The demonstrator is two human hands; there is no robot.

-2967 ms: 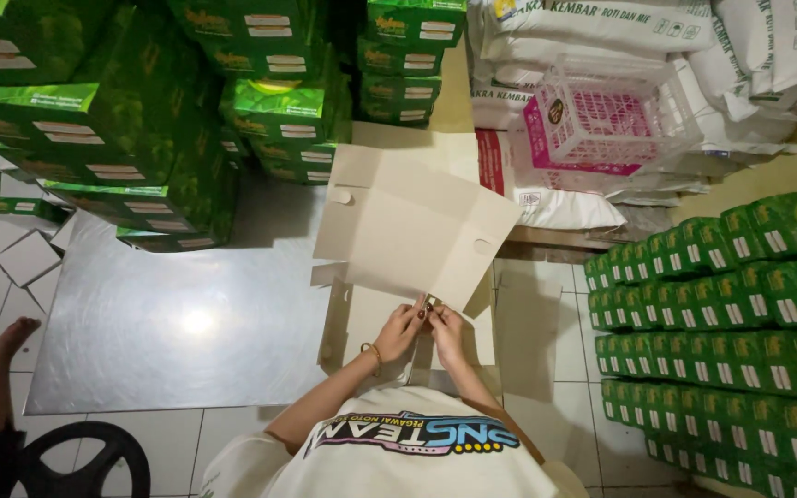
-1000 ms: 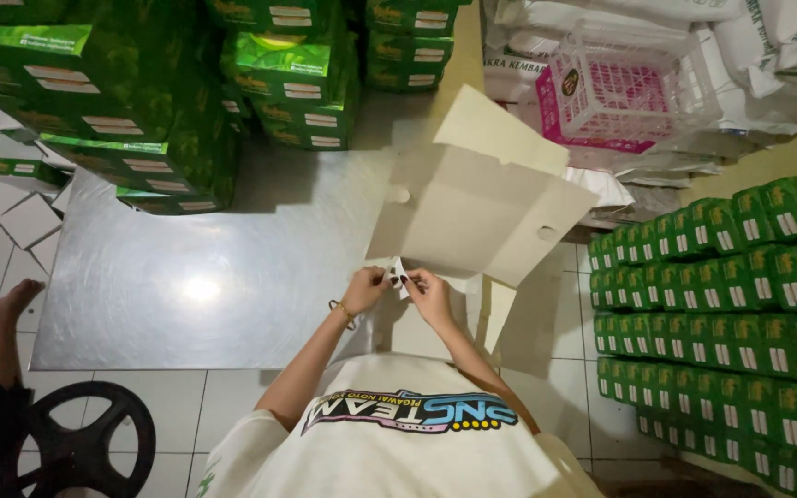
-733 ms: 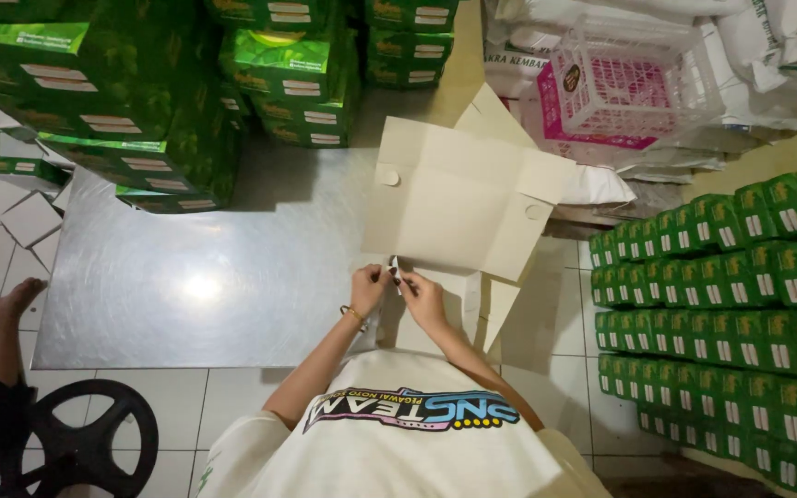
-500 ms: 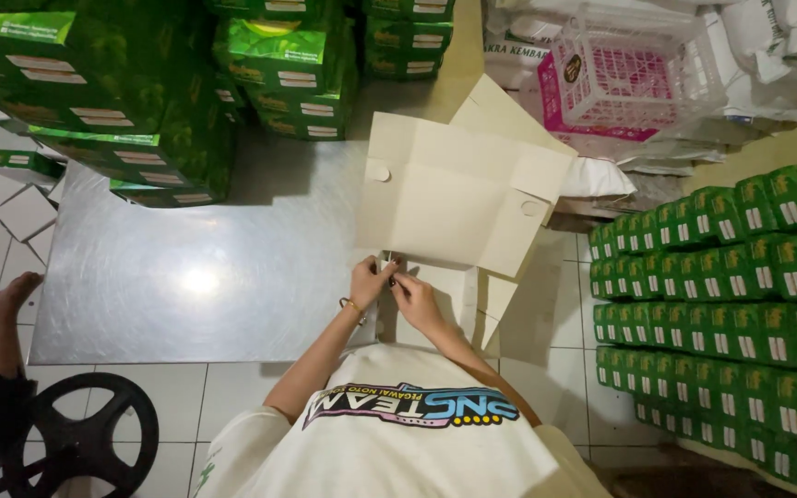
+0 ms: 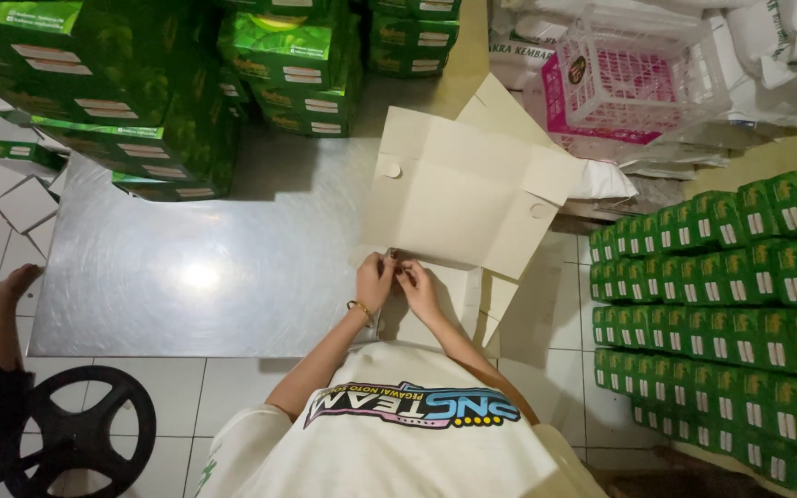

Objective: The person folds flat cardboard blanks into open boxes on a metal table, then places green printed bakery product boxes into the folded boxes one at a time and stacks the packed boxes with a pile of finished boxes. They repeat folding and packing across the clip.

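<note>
Lower centre of the frame: left hand (image 5: 375, 279) and right hand (image 5: 419, 288), fingers pinched shut on the near edge of a flat cardboard carton blank (image 5: 458, 198) lying on the steel table (image 5: 196, 267). Folding appears underway; creasing that edge seems to follow. Green boxes (image 5: 131, 101) stand beyond.

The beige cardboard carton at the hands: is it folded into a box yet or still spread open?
Still spread open. The cardboard carton shows broad flat panels with flaps sticking out, while the left hand and right hand pinch its near edge.
</note>
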